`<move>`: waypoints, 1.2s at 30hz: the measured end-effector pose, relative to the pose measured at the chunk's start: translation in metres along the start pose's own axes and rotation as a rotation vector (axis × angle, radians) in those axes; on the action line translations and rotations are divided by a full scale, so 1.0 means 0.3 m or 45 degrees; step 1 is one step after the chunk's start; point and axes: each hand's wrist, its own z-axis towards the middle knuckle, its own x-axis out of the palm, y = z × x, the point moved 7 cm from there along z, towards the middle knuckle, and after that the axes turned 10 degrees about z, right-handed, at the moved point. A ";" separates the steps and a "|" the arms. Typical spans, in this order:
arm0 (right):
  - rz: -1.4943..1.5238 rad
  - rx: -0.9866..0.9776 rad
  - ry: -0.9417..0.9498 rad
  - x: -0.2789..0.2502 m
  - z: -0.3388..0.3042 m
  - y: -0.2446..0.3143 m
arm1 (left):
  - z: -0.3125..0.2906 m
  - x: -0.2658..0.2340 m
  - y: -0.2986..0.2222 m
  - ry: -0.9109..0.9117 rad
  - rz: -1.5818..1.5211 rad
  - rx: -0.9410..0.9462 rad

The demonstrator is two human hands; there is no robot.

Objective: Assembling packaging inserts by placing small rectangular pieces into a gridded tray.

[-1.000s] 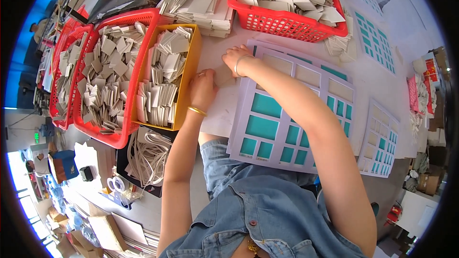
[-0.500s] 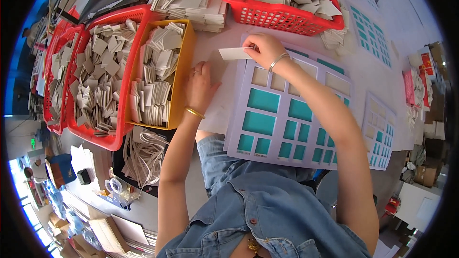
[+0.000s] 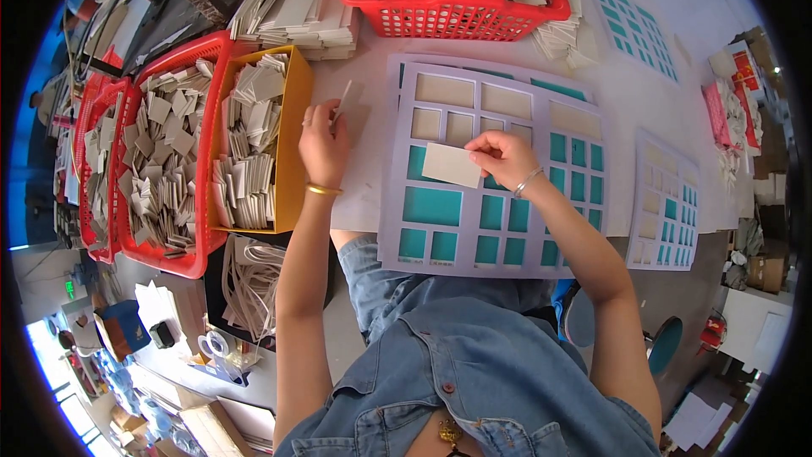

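Pale card (image 3: 451, 165), rectangular and flat, is pinched by one end between the thumb and fingers of the right hand (image 3: 505, 159), reaching out to that hand's left over a lavender panel (image 3: 470, 224). Well to the left of the left hand (image 3: 324, 144) is a red basket (image 3: 203, 228) heaped with small greyish pieces. Between that basket and the left hand, a yellow box (image 3: 293, 131) holds more pieces, packed closely, its near wall just beside the hand. Ahead of the left hand lies a pile of longer strips (image 3: 300, 13). The left hand itself, with a gold bangle at the wrist, has thumb and fingers closed on a thin card (image 3: 345, 96), seen nearly edge-on above the white tabletop (image 3: 364, 165). Ahead of the right hand is a second red basket (image 3: 457, 21), full of pieces. Below the right hand, the panel shows beige in its farther windows and turquoise in many nearer ones; whether the card touches it cannot be told. A silver bangle circles the right wrist. To the right of the right hand, well apart, lies a smaller panel (image 3: 664, 207) with beige and turquoise windows.
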 end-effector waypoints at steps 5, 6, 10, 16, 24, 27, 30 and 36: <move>-0.161 0.057 0.038 0.048 0.047 0.017 | -0.067 -0.110 -0.094 0.291 -0.429 -0.148; -0.193 0.089 0.045 0.058 0.055 0.017 | -0.086 -0.119 -0.128 0.442 -0.445 -0.120; -0.213 0.072 0.103 0.089 0.052 0.007 | -0.188 -0.067 -0.185 0.795 -0.500 0.017; -0.356 -0.312 -0.031 0.042 0.001 0.058 | -0.273 0.023 -0.285 0.982 -0.392 0.192; -0.468 -0.503 -0.086 0.021 -0.047 0.069 | -0.272 0.019 -0.343 0.826 -0.252 0.390; -0.472 -0.629 -0.105 0.051 -0.062 0.104 | -0.287 -0.004 -0.335 0.762 -0.247 0.298; -0.541 -0.754 -0.031 0.103 -0.062 0.122 | -0.327 -0.027 -0.328 0.767 -0.195 0.418; -1.199 -0.728 0.354 0.234 -0.061 0.104 | -0.375 -0.114 -0.369 0.754 -0.160 0.713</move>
